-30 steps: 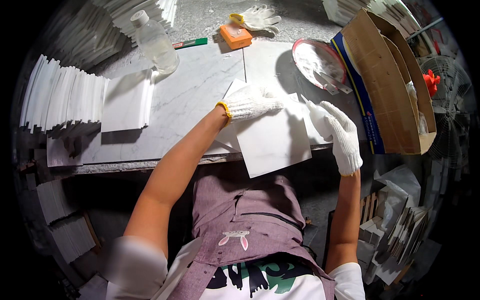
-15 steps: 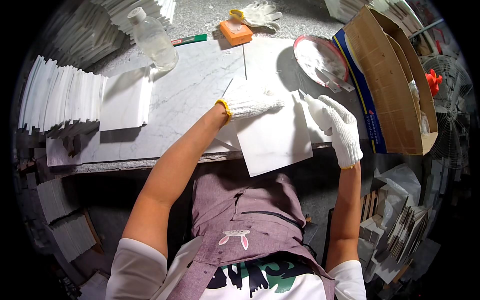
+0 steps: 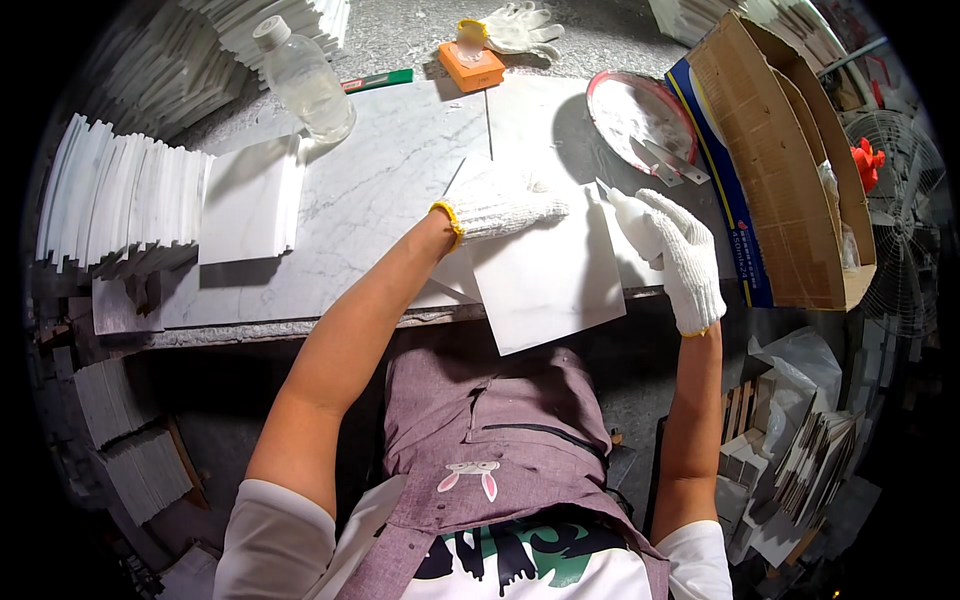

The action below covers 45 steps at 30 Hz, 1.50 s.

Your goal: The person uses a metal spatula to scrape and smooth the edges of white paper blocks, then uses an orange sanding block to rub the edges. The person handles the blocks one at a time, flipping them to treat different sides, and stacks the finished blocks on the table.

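Note:
My left hand (image 3: 508, 212), in a white knit glove with a yellow cuff, lies across a white marble-look tile (image 3: 552, 290). Its fingers stretch to the right; strong glare washes out the fingertips and the tile's far part. The tile sits tilted, with its near corner jutting past the table's front edge. My right hand (image 3: 692, 268), gloved alike, is closed round a small white squeeze bottle (image 3: 632, 222). The bottle's thin nozzle points up and left, beside the tile's right edge. Another pale piece (image 3: 448, 278) shows partly under the tile.
Upright white tiles (image 3: 130, 195) stand in a row at left, near a clear plastic bottle (image 3: 305, 85). At the back lie an orange box (image 3: 472, 68) and a spare glove (image 3: 520, 30). A red-rimmed bowl of white material (image 3: 640, 120) and an open carton (image 3: 775, 170) stand at right.

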Each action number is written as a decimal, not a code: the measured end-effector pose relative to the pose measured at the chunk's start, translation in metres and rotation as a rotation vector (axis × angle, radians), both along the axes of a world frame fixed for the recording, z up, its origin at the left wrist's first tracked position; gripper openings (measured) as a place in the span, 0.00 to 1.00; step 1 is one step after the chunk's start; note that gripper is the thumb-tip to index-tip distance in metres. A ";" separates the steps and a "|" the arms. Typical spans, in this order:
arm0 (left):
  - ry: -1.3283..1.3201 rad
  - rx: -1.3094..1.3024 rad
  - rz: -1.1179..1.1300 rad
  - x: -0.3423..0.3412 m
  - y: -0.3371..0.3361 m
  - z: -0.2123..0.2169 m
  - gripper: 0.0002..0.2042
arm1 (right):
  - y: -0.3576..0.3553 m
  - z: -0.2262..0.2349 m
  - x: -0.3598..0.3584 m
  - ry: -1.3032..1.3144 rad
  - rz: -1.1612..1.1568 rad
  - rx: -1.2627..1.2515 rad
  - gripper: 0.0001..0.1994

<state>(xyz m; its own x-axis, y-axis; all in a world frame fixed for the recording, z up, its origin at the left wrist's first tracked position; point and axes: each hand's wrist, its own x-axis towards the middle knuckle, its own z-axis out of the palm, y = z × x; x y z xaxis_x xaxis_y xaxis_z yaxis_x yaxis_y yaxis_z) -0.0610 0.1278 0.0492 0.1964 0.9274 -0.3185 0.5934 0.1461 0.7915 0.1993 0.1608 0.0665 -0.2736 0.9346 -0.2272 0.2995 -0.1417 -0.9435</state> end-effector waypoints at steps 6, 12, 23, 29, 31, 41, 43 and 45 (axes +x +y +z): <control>-0.008 -0.001 0.008 0.000 0.000 -0.005 0.17 | 0.001 -0.002 0.001 0.012 -0.002 0.008 0.18; -0.026 -0.051 0.032 0.000 -0.001 -0.002 0.18 | 0.000 0.000 -0.002 -0.002 -0.011 0.020 0.17; -0.017 -0.044 -0.004 -0.002 0.002 -0.007 0.17 | -0.007 -0.003 0.006 0.135 -0.053 -0.036 0.23; -0.059 -0.072 0.029 0.001 0.002 -0.008 0.16 | -0.018 -0.030 0.056 0.802 -0.108 -0.191 0.29; -0.075 -0.034 0.037 0.002 0.003 -0.010 0.17 | -0.015 -0.030 0.071 0.821 -0.126 -0.185 0.29; -0.088 -0.112 0.034 0.003 0.005 -0.011 0.16 | 0.036 -0.069 0.099 -0.099 -0.458 0.399 0.20; -0.033 -0.127 0.021 0.003 0.004 -0.004 0.15 | 0.035 -0.072 0.094 -0.395 -0.471 0.447 0.25; -0.048 -0.126 0.034 0.003 0.003 -0.005 0.15 | 0.027 -0.077 0.083 -0.669 -0.540 0.439 0.26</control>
